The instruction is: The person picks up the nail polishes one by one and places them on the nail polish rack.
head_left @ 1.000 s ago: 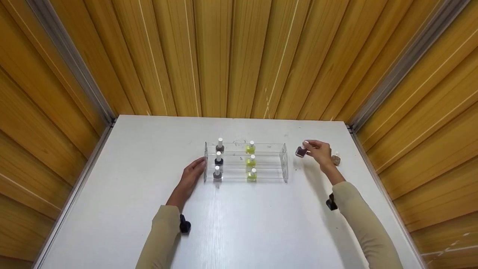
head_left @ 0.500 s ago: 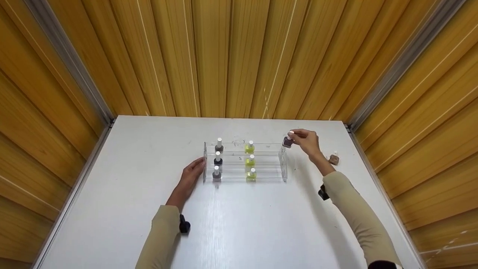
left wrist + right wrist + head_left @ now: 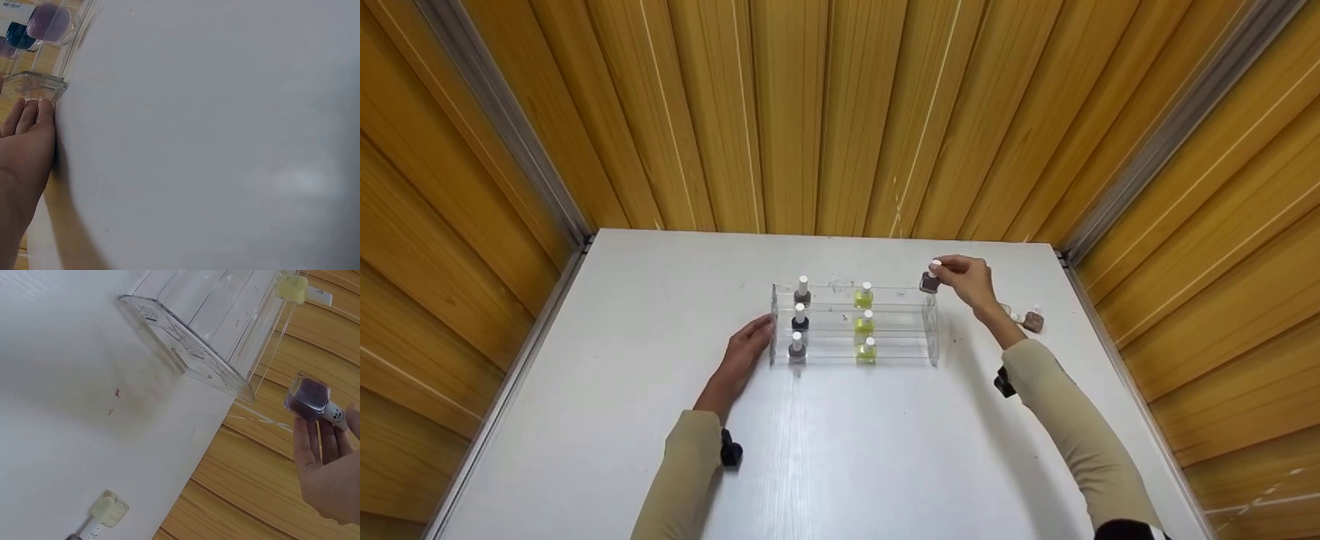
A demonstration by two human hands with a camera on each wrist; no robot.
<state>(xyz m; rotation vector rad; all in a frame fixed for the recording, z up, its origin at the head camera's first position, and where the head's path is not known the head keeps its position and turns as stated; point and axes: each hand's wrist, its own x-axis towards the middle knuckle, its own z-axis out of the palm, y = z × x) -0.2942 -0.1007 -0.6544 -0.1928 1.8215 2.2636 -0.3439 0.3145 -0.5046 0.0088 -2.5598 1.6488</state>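
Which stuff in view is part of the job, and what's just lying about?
In the job:
clear rack, left hand at its end
dark purple bottle in the right hand
three yellow bottles, three dark bottles racked
likely the loose brown bottle and pale bottle

Apparently not:
small specks on the tabletop
black wrist cameras

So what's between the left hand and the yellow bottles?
Between the left hand and the yellow bottles, the head view shows the rack's clear end panel, three darker bottles, then bare shelf.
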